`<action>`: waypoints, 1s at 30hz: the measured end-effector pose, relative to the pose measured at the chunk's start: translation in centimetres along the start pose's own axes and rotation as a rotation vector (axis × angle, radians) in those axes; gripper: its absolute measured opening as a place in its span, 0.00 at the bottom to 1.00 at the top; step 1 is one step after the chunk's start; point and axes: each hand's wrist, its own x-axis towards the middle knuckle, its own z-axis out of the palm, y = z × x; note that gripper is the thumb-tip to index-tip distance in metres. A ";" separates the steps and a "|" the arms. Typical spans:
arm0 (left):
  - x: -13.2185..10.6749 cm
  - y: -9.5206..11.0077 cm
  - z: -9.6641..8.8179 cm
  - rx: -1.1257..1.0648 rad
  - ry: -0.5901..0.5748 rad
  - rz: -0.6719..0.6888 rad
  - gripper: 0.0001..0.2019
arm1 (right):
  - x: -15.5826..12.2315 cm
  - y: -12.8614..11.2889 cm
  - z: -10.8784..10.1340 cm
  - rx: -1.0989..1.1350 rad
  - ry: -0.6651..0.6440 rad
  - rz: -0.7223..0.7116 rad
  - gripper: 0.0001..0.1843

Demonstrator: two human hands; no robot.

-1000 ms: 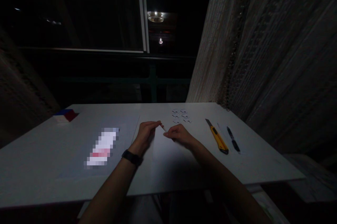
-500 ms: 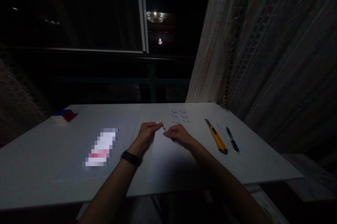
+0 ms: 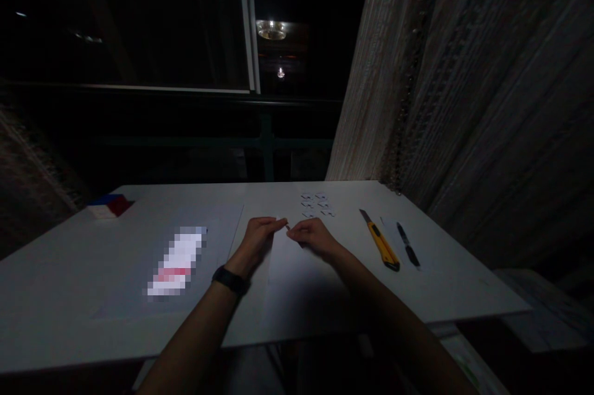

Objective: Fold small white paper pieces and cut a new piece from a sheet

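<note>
Both hands meet over the middle of a white table [image 3: 69,296] in dim light. My left hand [image 3: 257,237], with a dark watch on its wrist, has its fingers curled and pinched round a small white piece of paper [image 3: 281,221]. My right hand [image 3: 313,235] is closed too, its fingertips touching the same piece from the right. A white sheet [image 3: 288,271] lies flat beneath the hands. Several small white paper pieces [image 3: 318,204] lie in a cluster just beyond the hands.
A yellow utility knife [image 3: 381,247] and a black pen [image 3: 407,245] lie right of the hands. A blurred white-and-red item [image 3: 176,259] lies to the left, and a red and blue block [image 3: 111,204] sits at the far left corner. A curtain [image 3: 464,73] hangs at right, a dark window behind.
The two hands have drawn slightly closer together on the small paper piece. The view has shifted a little; nothing else on the table moved.
</note>
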 end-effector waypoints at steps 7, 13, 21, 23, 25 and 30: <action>0.2 1.1 -0.2 -0.115 0.152 -0.033 0.12 | -0.2 -0.1 -0.1 -0.040 -0.034 0.002 0.15; -0.1 0.6 0.1 -0.077 -0.044 -0.106 0.16 | -0.2 -0.3 0.1 -0.031 0.060 -0.008 0.14; 0.2 0.2 0.0 -0.042 0.186 -0.024 0.14 | 0.0 0.0 0.1 -0.086 0.057 0.031 0.11; 0.1 0.6 0.0 -0.084 0.203 -0.013 0.15 | 0.0 0.1 0.0 -0.063 0.064 0.031 0.10; 0.0 0.7 0.0 -0.094 0.181 -0.034 0.15 | 0.0 0.0 0.0 -0.035 0.075 0.034 0.09; -0.3 0.5 0.2 -0.008 0.047 -0.142 0.16 | 0.1 -0.1 -0.4 0.027 0.140 0.017 0.09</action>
